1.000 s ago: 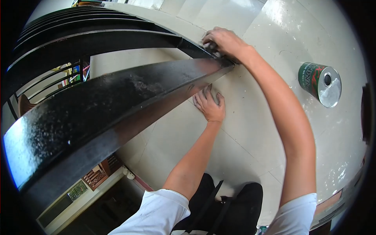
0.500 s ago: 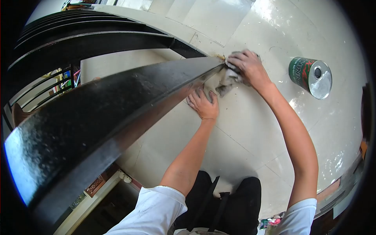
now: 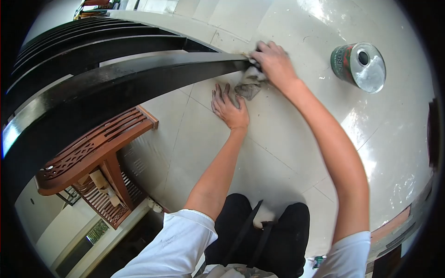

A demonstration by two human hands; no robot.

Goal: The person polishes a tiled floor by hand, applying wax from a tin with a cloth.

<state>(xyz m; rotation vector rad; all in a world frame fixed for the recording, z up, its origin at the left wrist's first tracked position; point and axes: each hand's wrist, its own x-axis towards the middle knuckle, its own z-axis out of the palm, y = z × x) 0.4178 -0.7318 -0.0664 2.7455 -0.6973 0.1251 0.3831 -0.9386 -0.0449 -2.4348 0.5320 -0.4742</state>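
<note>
A grey, stained rag [image 3: 250,83] is bunched under my right hand [image 3: 274,64], whose fingers are wrapped round it. This hand presses the rag to the lower end of a glossy black metal beam [image 3: 167,76], where it meets the floor. My left hand [image 3: 230,109] lies on the pale tiled floor [image 3: 282,134] just below the beam's end, fingers spread and smudged dark. It holds nothing, and the rag's hanging corner is close to its fingertips.
A green paint thinner can [image 3: 359,67] is on the floor to the right. Several more black bars [image 3: 120,44] run alongside the beam at the upper left. A brown slatted wooden bench [image 3: 102,157] stands beyond the beam at the lower left.
The view has shifted, bringing the wooden bench into sight under the beam. My right hand and the rag stay at the beam's end; my left hand stays spread on the floor.
</note>
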